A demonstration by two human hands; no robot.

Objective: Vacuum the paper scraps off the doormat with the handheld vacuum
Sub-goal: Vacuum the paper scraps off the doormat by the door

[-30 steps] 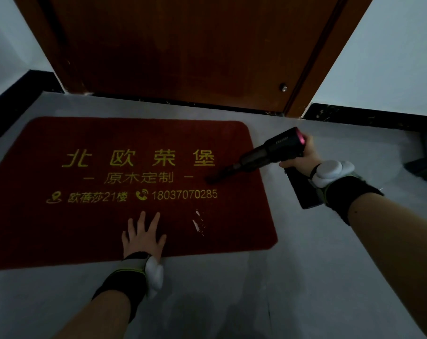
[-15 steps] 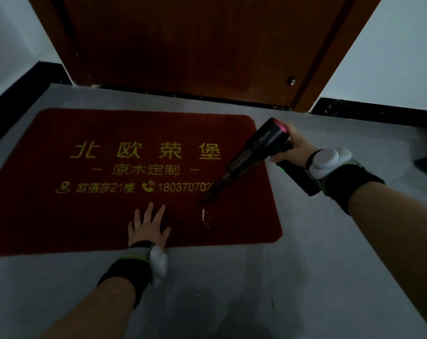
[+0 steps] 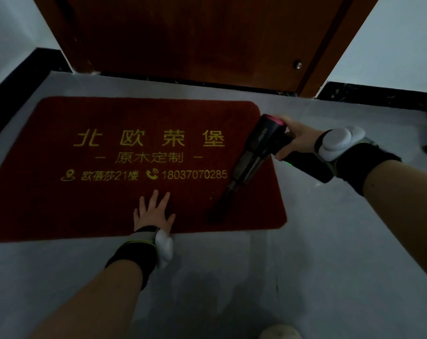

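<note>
Mat [image 3: 60,204]: dark red, rectangular w/ rounded corners, flat on grey floor [image 3: 305,265] in front of brown door [image 3: 183,33]. Gold Chinese lettering in three rows, bottom row w/ phone no. 18037070285. Pile looks short, even.
Scraps: none made out on mat; light is dim, nozzle tip covers spot near front edge, right of centre.
Vacuum [image 3: 254,157]: black, tapering body, pink/red glow at rear cap, small green light under handle. Pale brand text on barrel, too small to read. Angled down-left; narrow nozzle tip on mat pile close to front edge.
Right hand [image 3: 298,140]: clenched round vacuum handle, over mat's right edge. Black wrist strap w/ white puck-shaped unit [image 3: 339,143].
Left hand [image 3: 153,214]: released, fingers straight and spread, palm pressed flat on mat by front edge, left of nozzle, apart from it. Same strap, white unit [image 3: 164,247] at wrist, over floor.
Surrounds: white walls, black skirting [image 3: 378,96] both sides of door; round metal stud [image 3: 298,64] low on door, right.
</note>
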